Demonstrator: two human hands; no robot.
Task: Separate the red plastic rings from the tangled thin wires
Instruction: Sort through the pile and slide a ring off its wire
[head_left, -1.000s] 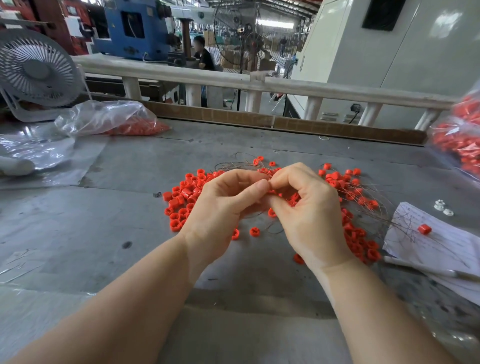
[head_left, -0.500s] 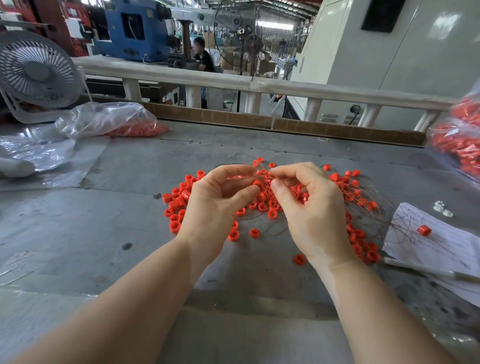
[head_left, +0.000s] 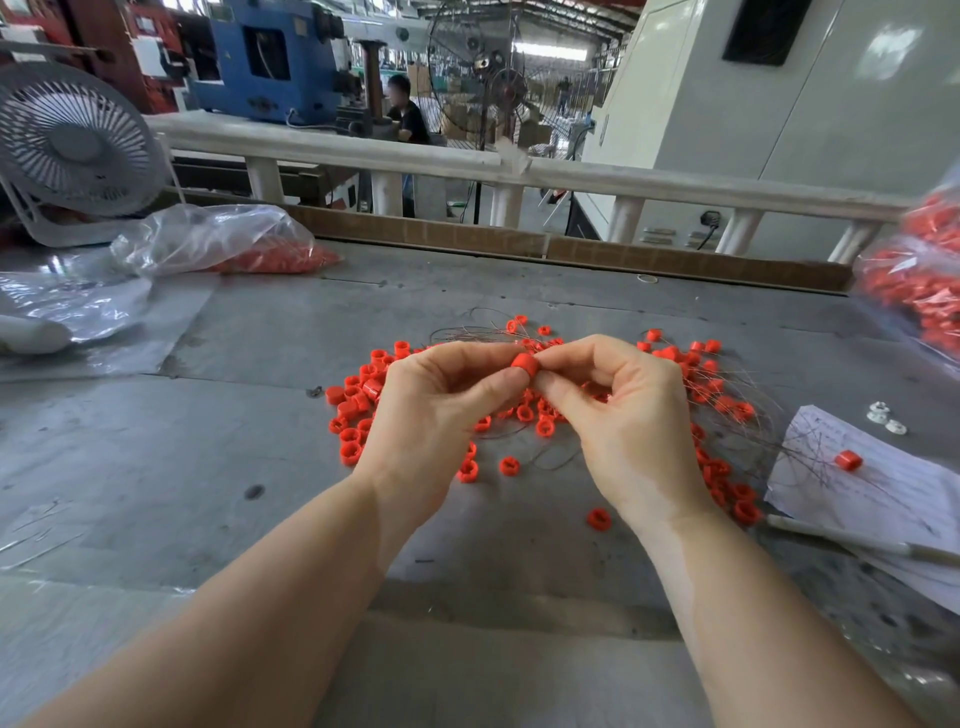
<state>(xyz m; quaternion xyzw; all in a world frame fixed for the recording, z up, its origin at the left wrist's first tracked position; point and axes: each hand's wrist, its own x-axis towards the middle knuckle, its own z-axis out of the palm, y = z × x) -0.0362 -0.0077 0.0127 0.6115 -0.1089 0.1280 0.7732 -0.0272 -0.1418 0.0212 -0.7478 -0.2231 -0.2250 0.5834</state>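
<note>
Red ring (head_left: 523, 362) pinched between curled fingertips of left hand (head_left: 431, 415) and right hand (head_left: 623, 431).

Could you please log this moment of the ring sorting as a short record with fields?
held item: one red ring
left hand: pinches the ring
right hand: pinches the same ring
on the table: loose red rings, thin wires
stray ring: one lies on the paper sheet
bags: clear bag of red parts far left
</note>
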